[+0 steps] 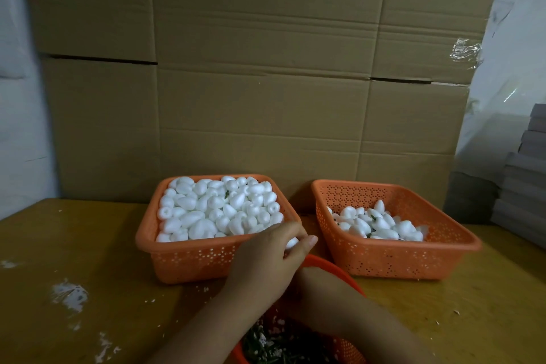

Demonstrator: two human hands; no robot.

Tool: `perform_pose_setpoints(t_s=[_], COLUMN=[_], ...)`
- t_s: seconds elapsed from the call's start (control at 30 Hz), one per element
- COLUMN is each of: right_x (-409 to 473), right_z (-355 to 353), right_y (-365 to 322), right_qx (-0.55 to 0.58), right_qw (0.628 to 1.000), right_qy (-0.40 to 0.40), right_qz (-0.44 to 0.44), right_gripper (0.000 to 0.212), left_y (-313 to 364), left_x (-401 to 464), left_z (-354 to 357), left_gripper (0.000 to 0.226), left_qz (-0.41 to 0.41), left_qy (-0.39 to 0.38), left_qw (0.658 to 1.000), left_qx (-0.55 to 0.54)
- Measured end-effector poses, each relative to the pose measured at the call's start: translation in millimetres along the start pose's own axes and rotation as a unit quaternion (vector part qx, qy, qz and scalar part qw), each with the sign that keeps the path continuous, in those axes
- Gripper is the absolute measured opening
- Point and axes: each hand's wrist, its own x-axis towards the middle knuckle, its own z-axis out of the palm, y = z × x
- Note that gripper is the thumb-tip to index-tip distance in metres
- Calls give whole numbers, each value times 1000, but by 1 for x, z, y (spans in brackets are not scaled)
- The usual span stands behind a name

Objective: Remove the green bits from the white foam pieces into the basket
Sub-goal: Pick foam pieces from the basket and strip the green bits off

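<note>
Two forearms cross low in the middle of the view, over a round orange basket [334,272] at the near edge that holds green bits [266,346] mixed with white crumbs. One hand [266,260] reaches forward to the near right corner of the left square basket [189,257], back upward, thumb stretched toward the right, fingers curled down round a white foam piece [292,242] just at the rim. Which arm it belongs to is hard to tell; from the crossing it looks like the left. The other forearm [339,304] runs in from the lower right and its hand is hidden beneath the first, so its grip cannot be told. The left basket is heaped with white foam pieces [218,210]; the right square basket [396,257] holds fewer. Both stand on a yellow table [74,245] before cardboard boxes [254,68].
</note>
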Motion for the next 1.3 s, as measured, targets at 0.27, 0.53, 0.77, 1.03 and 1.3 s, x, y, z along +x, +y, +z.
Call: perform_pose_setpoints(t_s=[0.27,0.53,0.77,1.03,1.3], right_x=[0,0,2,3,3], right_z=[2,0,2,3,3], right_y=[2,1,3,5,6], right_qx=[2,4,-3,3,3], right_qw=[1000,1000,1000,1000,1000], right_qy=[1,0,-8,-14,-11], right_qz=[15,12,12,19,20], right_gripper=[24,24,21,17,16], left_y=[6,2,3,-3,1], left_x=[-1,2,3,5,8], left_z=[-2,-3,-2,-3,-7], left_gripper=[19,5,35,25,8], left_qz=[-7,-16,-7,-63,-110], left_qy=[52,44,95,108,104], left_qw=[999,998,995,986,966], left_qx=[-15,-40,-30,-107,-212])
